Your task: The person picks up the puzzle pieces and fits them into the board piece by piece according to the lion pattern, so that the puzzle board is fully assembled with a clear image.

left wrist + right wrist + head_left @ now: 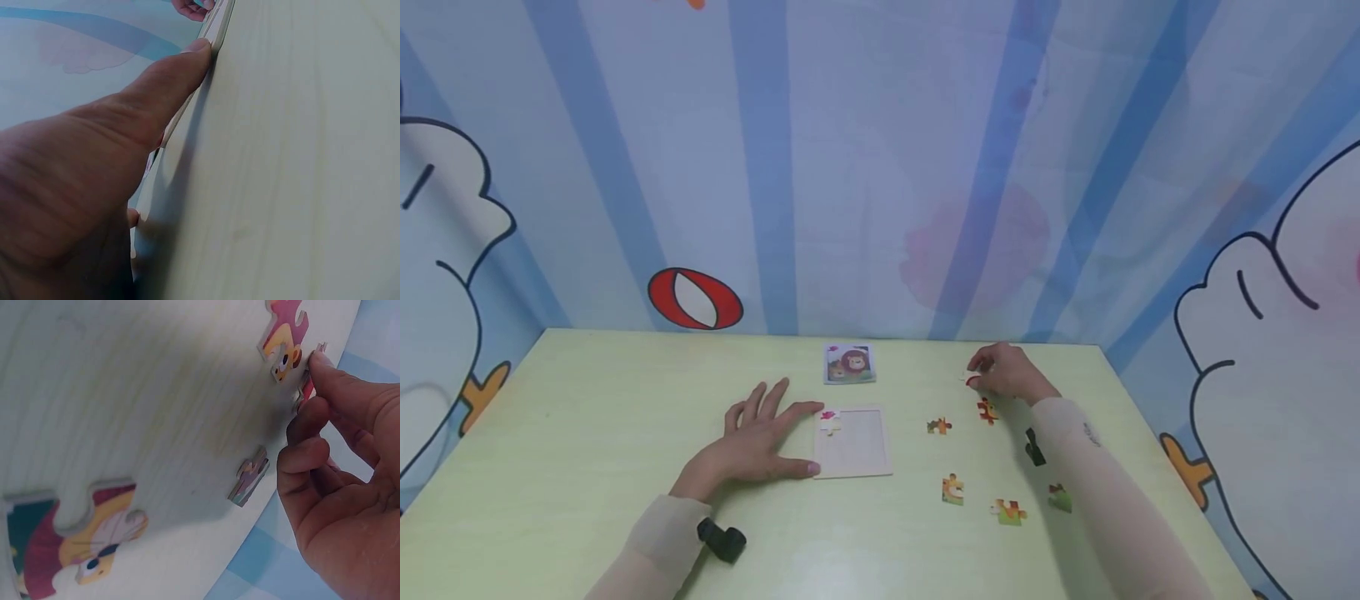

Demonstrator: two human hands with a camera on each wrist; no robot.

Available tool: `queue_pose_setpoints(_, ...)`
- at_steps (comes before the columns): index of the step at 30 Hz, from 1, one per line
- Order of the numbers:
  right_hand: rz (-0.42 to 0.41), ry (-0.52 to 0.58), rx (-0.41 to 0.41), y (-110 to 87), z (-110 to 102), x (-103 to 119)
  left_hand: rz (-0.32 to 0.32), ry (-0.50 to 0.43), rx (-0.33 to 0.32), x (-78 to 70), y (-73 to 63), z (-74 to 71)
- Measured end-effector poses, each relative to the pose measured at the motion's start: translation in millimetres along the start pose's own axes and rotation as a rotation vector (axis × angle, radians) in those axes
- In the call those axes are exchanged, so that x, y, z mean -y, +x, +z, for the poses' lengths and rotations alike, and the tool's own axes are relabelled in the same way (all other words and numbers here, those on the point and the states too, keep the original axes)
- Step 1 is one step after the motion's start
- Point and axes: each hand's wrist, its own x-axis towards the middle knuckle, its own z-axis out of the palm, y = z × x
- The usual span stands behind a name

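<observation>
With right grip (pixel 1011 374), pinching puzzle piece (pixel 968 377) near back desk (pixel 625 392) edge. With left grip (pixel 752 442) (spread wide), touching frame (pixel 859 450) edge.

The backdrop (pixel 865 167) is striped in pale and deeper blue, and its white cartoon shapes (pixel 1292 375) are outlined in black. A printed oval (pixel 727 304) is coloured red and white. The tabletop (pixel 625 400) is pale yellow — faintly grained. The tray (pixel 861 446) is whitish; its fitted piece (pixel 830 422) is marked pink on white. One loose piece (pixel 1009 512) is patterned orange, red and green — another (pixel 987 410), red and orange. Both wrist cameras (pixel 722 540) are black.
</observation>
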Motion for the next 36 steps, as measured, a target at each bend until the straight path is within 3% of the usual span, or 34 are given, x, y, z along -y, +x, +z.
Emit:
queue_pose_setpoints(6, -0.057, 0.028, -0.034, 0.9, 0, -2, -0.043, 0.01, 0.003, 1.9, 3.7, 3.2)
queue_pose_setpoints(15, -0.142, 0.157, -0.066, -1.2, -1, 3, -0.057, 0.035, 0.008, 5.5, 5.0, 4.1)
queue_pose_setpoints(24, -0.23, 0.251, 0.006, -1.0, 12, 28, -0.049, 0.027, 0.01, 4.9, 3.5, 2.2)
queue_pose_setpoints(31, -0.297, 0.242, 0.042, -3.7, 21, 55, -0.045, 0.002, 0.017, -2.6, 1.2, -2.1)
queue_pose_setpoints(36, -0.33, 0.289, 0.081, -4.7, 28, 71, -0.054, 0.02, 0.022, 0.0, 2.8, 1.6)
